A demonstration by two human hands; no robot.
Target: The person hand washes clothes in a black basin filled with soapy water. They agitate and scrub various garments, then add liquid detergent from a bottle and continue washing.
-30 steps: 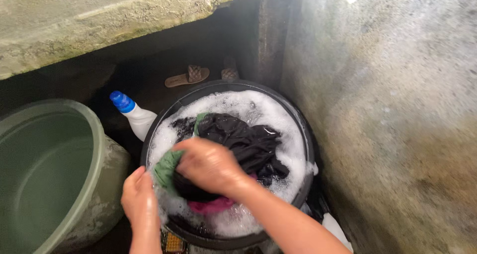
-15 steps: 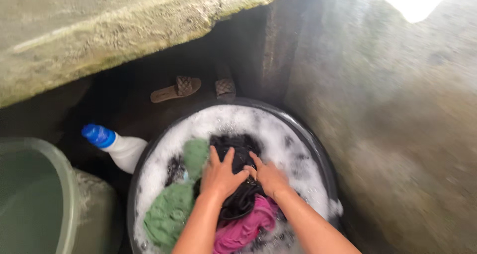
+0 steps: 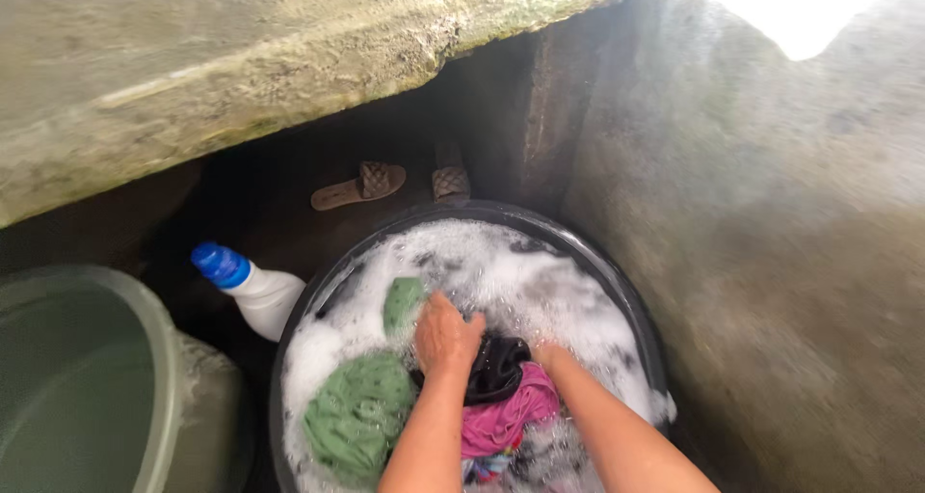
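A round black wash basin (image 3: 578, 247) full of white suds sits low in the head view. In it lie a green cloth (image 3: 358, 414), a pink cloth (image 3: 506, 421) and a black garment (image 3: 496, 366). My left hand (image 3: 445, 335) presses down on the black garment with its fingers curled over it. My right hand (image 3: 547, 355) is sunk in the foam beside the same garment, its fingers hidden under the suds.
A white bottle with a blue cap (image 3: 252, 289) leans against the basin's left side. A large green tub (image 3: 87, 387) stands at far left. A pair of brown sandals (image 3: 371, 183) lies behind the basin under a concrete ledge (image 3: 241, 59). A rough concrete wall (image 3: 771, 262) rises at right.
Both hands have pushed the black garment down into the suds, and the right hand has sunk under the foam. The view has shifted left and down, showing more of the green tub.
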